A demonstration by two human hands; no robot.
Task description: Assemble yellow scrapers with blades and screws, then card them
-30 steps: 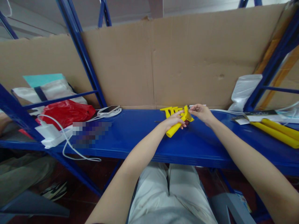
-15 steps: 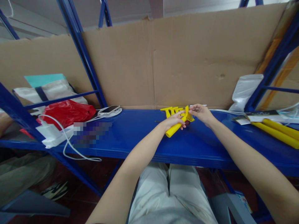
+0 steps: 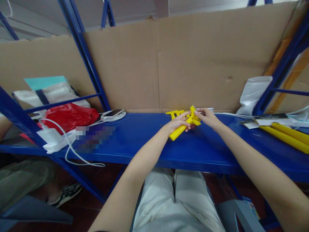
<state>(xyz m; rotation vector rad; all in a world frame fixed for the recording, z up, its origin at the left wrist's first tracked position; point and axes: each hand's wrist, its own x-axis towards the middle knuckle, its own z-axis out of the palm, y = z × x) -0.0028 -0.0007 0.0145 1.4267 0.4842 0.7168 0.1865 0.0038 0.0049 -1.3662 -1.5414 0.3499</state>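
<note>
My left hand (image 3: pixel 178 123) is wrapped round a yellow tool with a thick round handle (image 3: pixel 176 133) and a wider head, raised a little over the blue shelf top. The handle points down toward me and the head tilts up and away. At the head's right side my right hand (image 3: pixel 206 116) has its fingertips pinched together against it. Whether those fingers hold some small part is hidden. Just behind my left hand, several yellow T-shaped pieces (image 3: pixel 173 113) lie side by side. A small dark red thing (image 3: pixel 193 127) shows beneath the tool, too little of it to name.
Cardboard (image 3: pixel 125 71) walls off the back. On the left are a phone (image 3: pixel 115 112) with white cables, a red plastic bag (image 3: pixel 71 114) and a white power strip (image 3: pixel 54 146). Yellow tubes (image 3: pixel 291 137) and a clear plastic bag (image 3: pixel 254 93) lie right. A neighbouring person's leg (image 3: pixel 26 177) shows lower left.
The yellow tool has turned slightly, its head now higher and more upright. My right hand stays by the head. The neighbouring person's foot has shifted right.
</note>
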